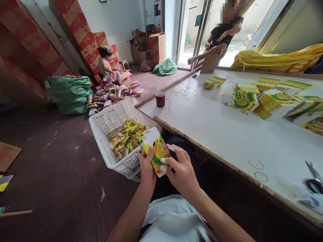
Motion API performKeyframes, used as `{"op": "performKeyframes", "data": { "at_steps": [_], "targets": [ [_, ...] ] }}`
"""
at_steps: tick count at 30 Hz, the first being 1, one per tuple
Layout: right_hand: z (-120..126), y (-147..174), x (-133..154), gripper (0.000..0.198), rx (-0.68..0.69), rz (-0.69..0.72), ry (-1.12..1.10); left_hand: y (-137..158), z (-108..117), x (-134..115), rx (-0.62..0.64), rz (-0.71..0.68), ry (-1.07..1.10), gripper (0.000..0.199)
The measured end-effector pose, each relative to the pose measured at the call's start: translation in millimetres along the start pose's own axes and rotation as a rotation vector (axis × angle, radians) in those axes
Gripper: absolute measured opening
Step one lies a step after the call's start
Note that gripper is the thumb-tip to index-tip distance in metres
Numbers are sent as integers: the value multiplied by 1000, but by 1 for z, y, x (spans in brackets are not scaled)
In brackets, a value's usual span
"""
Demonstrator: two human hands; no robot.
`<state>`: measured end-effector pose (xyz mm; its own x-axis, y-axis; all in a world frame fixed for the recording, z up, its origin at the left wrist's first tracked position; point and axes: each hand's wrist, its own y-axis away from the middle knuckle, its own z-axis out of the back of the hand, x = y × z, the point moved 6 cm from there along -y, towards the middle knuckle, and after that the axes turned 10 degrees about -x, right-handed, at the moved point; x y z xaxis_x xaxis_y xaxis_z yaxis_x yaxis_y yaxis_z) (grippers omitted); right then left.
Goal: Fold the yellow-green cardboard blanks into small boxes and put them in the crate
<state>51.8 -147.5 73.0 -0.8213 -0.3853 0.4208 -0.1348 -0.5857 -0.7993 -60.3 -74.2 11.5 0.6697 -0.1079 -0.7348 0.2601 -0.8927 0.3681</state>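
A yellow and green printed carton point(160, 152) is held over my lap, its white flaps standing up at the far end. My left hand point(147, 166) grips its left edge, thumb on the near face. Fingers of my right hand point(180, 166), several with white tape on the tips, press on the carton's right side and lower end. Just beyond my left hand stands a white plastic basket point(111, 161), with many small yellow-green packets point(130, 134) heaped inside. Stacks of flat yellow-green cartons point(275, 104) lie on the white table point(202, 117) to the right.
On the table are a dark red mug point(160, 99), black-handled scissors point(315, 178) and rubber bands point(261, 176). A green sack point(69, 94) and a pile of small boxes point(113, 95) lie on the floor. One person point(108, 67) sits by stacked cardboard boxes, another point(222, 37) by the doorway.
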Motion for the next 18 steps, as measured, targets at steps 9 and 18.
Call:
{"op": "performKeyframes", "data": {
  "at_steps": [9, 18],
  "targets": [
    [-23, 10, -3, 19, -37, -90, 112, -2, 6, 0, -72, -97, -36, 59],
    [-20, 23, -9, 15, -53, -169, -131, -18, 14, -10, -119, -118, -54, 49]
  ]
}}
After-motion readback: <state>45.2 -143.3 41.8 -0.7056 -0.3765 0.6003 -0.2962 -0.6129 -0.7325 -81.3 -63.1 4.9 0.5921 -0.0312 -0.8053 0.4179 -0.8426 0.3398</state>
